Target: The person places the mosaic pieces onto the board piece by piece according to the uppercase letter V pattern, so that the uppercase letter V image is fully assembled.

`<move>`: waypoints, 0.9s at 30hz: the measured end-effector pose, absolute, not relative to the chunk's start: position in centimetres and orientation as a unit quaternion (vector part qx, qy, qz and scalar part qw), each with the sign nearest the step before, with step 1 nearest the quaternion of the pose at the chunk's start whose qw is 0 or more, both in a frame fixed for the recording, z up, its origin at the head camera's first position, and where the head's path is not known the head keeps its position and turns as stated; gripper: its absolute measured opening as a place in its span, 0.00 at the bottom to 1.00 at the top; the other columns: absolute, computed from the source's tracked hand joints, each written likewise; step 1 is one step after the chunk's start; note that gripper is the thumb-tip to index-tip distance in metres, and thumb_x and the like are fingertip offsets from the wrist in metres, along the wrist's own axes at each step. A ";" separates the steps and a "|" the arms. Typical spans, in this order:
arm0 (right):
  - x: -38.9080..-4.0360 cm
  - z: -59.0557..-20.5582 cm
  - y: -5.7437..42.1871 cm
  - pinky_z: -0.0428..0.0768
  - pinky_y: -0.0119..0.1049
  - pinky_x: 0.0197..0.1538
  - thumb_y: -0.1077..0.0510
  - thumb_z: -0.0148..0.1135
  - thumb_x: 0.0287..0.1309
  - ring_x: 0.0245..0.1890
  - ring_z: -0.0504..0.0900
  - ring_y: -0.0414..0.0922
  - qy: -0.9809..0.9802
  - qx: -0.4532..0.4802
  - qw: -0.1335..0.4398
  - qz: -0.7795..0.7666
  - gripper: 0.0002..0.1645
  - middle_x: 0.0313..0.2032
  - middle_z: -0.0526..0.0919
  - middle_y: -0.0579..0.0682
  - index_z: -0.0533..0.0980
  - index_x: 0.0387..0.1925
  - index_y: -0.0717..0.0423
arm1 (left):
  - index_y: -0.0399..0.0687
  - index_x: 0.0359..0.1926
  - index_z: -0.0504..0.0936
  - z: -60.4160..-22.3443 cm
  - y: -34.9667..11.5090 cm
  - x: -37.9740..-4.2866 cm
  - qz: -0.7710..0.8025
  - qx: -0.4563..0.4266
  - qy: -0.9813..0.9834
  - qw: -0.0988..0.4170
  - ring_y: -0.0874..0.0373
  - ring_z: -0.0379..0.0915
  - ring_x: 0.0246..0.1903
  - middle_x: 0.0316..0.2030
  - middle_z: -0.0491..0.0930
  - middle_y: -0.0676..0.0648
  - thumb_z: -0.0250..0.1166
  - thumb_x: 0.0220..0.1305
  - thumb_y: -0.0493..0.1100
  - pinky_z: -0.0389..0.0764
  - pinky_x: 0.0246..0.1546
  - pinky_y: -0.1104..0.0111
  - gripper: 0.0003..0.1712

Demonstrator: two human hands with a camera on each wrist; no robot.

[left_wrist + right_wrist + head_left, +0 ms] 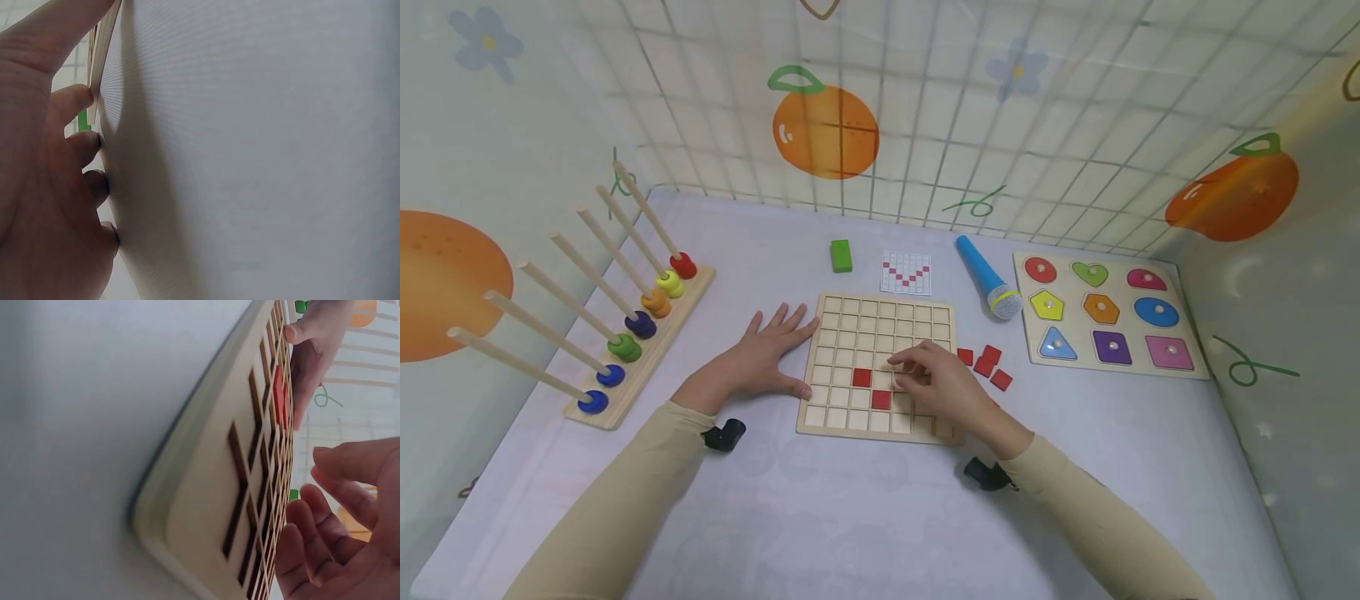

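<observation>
I am watching through the head view as a gridded wooden board (849, 340) is lying on the pale-covered counter (850, 517) between a person's bare hands. The left grip (771, 354) is standing apart, its fingers spreading wide, with thumb and forefinger touching the board's left edge. The right grip (936, 379) is hovering over the board's right half, fingers loosely bending, and its thumb and forefinger are standing slightly apart (the right wrist view is overlapping those two tips, so I am trusting the head camera here). Two red tiles (862, 377) are sitting in the lower part of the grid, just left of the right grip, meeting diagonally in neighbouring rows and columns. More loose red pieces (1001, 380) are lying on the counter near the board's right side. Beyond the board, a small pattern card (906, 273) is showing red squares in a V-like line, with a green block (841, 256) standing to its left and a blue microphone (980, 265) lying to its right. Farther right, a puzzle board (1073, 323) is holding coloured shapes, and on the far left a peg stacker (658, 337) is carrying coloured rings.
</observation>
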State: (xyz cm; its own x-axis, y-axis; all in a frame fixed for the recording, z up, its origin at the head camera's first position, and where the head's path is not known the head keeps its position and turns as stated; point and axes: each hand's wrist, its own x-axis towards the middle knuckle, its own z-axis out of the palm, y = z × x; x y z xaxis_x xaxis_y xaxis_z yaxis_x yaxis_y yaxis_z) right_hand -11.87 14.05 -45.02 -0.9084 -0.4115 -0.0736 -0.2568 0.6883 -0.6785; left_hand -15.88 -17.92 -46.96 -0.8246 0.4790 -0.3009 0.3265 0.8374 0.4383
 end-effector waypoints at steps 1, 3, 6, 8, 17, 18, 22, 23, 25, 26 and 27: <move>-11.9 -45.0 14.3 0.82 0.36 0.44 0.56 0.71 0.62 0.40 0.78 0.41 0.913 -0.181 0.109 -0.350 0.17 0.41 0.79 0.42 0.84 0.53 0.46 | 0.56 0.82 0.47 -47.0 -17.9 -15.9 0.187 0.215 0.937 0.204 0.43 0.21 0.79 0.81 0.35 0.44 0.76 0.43 0.73 0.23 0.75 0.44 0.73; -11.8 -44.9 14.7 0.82 0.36 0.44 0.56 0.71 0.62 0.41 0.78 0.42 0.913 -0.175 0.109 -0.352 0.18 0.41 0.80 0.42 0.83 0.54 0.46 | 0.56 0.82 0.46 -47.1 -17.9 -16.0 0.186 0.213 0.937 0.205 0.44 0.20 0.79 0.81 0.35 0.44 0.76 0.43 0.73 0.23 0.75 0.44 0.73; -11.7 -44.7 15.4 0.82 0.37 0.45 0.55 0.71 0.62 0.41 0.78 0.42 0.915 -0.166 0.109 -0.352 0.19 0.42 0.80 0.42 0.83 0.55 0.46 | 0.56 0.82 0.46 -47.0 -17.9 -16.0 0.185 0.213 0.937 0.206 0.44 0.20 0.79 0.81 0.35 0.45 0.75 0.43 0.74 0.23 0.75 0.44 0.73; -11.6 -44.6 15.8 0.82 0.37 0.44 0.55 0.71 0.62 0.41 0.78 0.42 0.917 -0.161 0.107 -0.350 0.19 0.41 0.80 0.42 0.83 0.55 0.46 | 0.56 0.82 0.47 -47.0 -17.8 -15.9 0.185 0.213 0.937 0.206 0.45 0.20 0.79 0.81 0.35 0.45 0.75 0.43 0.74 0.23 0.75 0.44 0.73; -11.9 -44.1 18.8 0.82 0.38 0.41 0.57 0.69 0.64 0.38 0.79 0.44 0.929 -0.148 0.076 -0.330 0.17 0.39 0.80 0.46 0.83 0.54 0.52 | 0.56 0.82 0.47 -47.2 -17.8 -15.9 0.185 0.210 0.938 0.205 0.45 0.20 0.79 0.81 0.35 0.45 0.76 0.44 0.73 0.24 0.75 0.45 0.72; -12.0 -44.1 19.1 0.81 0.37 0.41 0.57 0.69 0.64 0.37 0.78 0.44 0.931 -0.143 0.074 -0.327 0.17 0.39 0.80 0.46 0.83 0.54 0.52 | 0.56 0.82 0.47 -47.1 -17.8 -15.9 0.184 0.210 0.938 0.204 0.44 0.20 0.79 0.81 0.35 0.45 0.76 0.43 0.73 0.24 0.75 0.44 0.72; -12.5 -44.2 20.5 0.79 0.37 0.36 0.57 0.69 0.64 0.36 0.76 0.46 0.938 -0.122 0.073 -0.315 0.19 0.41 0.79 0.49 0.82 0.56 0.51 | 0.54 0.82 0.49 -47.0 -17.8 -15.8 0.187 0.213 0.938 0.200 0.43 0.22 0.79 0.81 0.36 0.43 0.76 0.42 0.74 0.24 0.75 0.44 0.73; -12.6 -44.3 20.7 0.78 0.37 0.35 0.57 0.69 0.64 0.36 0.75 0.46 0.940 -0.117 0.071 -0.313 0.19 0.42 0.79 0.50 0.82 0.57 0.51 | 0.54 0.82 0.49 -47.0 -17.8 -15.8 0.188 0.213 0.938 0.198 0.42 0.22 0.79 0.81 0.37 0.43 0.76 0.42 0.73 0.24 0.75 0.43 0.73; -12.8 -44.4 21.2 0.79 0.37 0.34 0.57 0.69 0.64 0.37 0.75 0.46 0.943 -0.106 0.070 -0.307 0.20 0.44 0.78 0.51 0.82 0.57 0.50 | 0.54 0.82 0.48 -47.0 -17.8 -15.8 0.190 0.214 0.938 0.199 0.42 0.22 0.79 0.81 0.37 0.43 0.77 0.42 0.72 0.24 0.75 0.44 0.73; -12.8 -44.5 21.4 0.79 0.37 0.34 0.57 0.69 0.64 0.37 0.75 0.47 0.945 -0.102 0.069 -0.304 0.20 0.45 0.78 0.52 0.82 0.57 0.50 | 0.54 0.82 0.48 -47.0 -17.8 -15.8 0.190 0.213 0.938 0.199 0.43 0.22 0.79 0.81 0.37 0.43 0.77 0.43 0.72 0.24 0.75 0.44 0.73; -12.9 -44.6 21.6 0.79 0.37 0.34 0.57 0.69 0.64 0.38 0.75 0.47 0.946 -0.099 0.069 -0.302 0.20 0.46 0.78 0.52 0.82 0.58 0.51 | 0.54 0.82 0.48 -47.0 -17.7 -15.8 0.190 0.213 0.937 0.199 0.43 0.22 0.79 0.81 0.37 0.43 0.77 0.43 0.72 0.24 0.75 0.44 0.72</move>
State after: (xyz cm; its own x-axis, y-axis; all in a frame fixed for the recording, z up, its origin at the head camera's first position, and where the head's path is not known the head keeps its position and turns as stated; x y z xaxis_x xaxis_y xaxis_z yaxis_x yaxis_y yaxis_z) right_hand -12.93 21.63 -44.62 -0.9708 -0.2293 -0.0699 -0.1464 0.7980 -0.5846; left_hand -15.80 -17.75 -46.98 -0.8297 0.4756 -0.2923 0.3243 0.8368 0.4411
